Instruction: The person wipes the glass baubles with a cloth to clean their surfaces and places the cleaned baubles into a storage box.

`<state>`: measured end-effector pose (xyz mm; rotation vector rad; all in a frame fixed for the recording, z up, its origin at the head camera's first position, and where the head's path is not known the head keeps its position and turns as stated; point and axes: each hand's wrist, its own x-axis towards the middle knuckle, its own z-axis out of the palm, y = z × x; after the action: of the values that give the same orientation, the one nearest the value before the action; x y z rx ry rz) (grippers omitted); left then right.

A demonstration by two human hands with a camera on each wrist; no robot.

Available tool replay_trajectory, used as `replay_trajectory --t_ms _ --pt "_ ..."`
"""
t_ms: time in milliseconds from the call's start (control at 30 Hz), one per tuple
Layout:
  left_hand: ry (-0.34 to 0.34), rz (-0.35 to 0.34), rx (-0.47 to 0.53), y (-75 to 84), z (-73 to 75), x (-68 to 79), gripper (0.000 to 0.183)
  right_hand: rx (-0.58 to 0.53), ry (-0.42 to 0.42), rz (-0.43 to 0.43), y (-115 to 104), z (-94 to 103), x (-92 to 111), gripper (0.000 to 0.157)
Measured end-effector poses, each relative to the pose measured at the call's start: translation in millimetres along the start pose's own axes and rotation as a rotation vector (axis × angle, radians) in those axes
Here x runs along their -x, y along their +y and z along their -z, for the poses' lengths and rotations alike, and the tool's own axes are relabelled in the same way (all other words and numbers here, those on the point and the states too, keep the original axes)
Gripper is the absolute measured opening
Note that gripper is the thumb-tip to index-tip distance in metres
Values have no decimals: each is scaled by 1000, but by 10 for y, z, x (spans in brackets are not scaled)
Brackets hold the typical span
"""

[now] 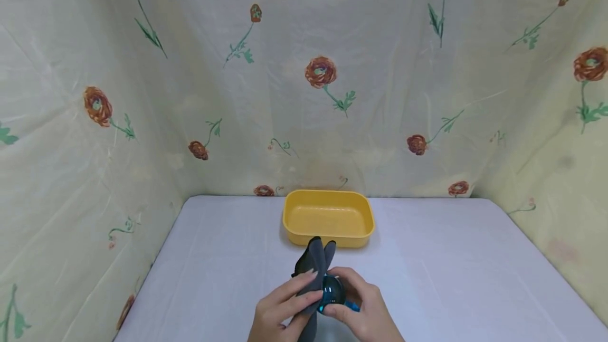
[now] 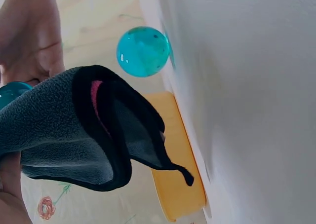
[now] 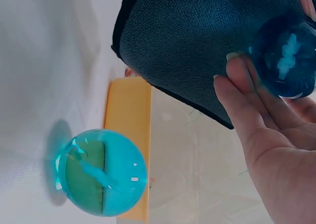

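Note:
My left hand grips a dark grey cloth with a black border, folded so its corners stick up. Between the fingers and thumb of my right hand is a clear blue ball, its left side against the cloth. The right wrist view shows this held ball in front of the cloth. A second clear blue ball rests on the table below the hands. The left wrist view shows that ball too; in the head view my right hand mostly hides it.
A yellow rectangular tray stands near the table's back edge, just beyond the hands. White cloth covers the table. Curtains with a flower print hang behind it and on both sides.

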<state>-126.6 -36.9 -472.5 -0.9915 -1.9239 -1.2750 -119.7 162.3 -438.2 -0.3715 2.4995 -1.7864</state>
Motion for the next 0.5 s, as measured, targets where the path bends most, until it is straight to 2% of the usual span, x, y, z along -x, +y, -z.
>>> replay_trajectory --t_ms 200,367,500 --pt "-42 -134 -22 -69 6 29 46 12 -51 -28 16 34 -7 37" --pt "-67 -159 -51 -51 31 38 37 19 -68 -35 22 45 -16 39" --pt "-72 -157 -62 -31 41 36 38 16 -74 -40 24 54 -26 39"
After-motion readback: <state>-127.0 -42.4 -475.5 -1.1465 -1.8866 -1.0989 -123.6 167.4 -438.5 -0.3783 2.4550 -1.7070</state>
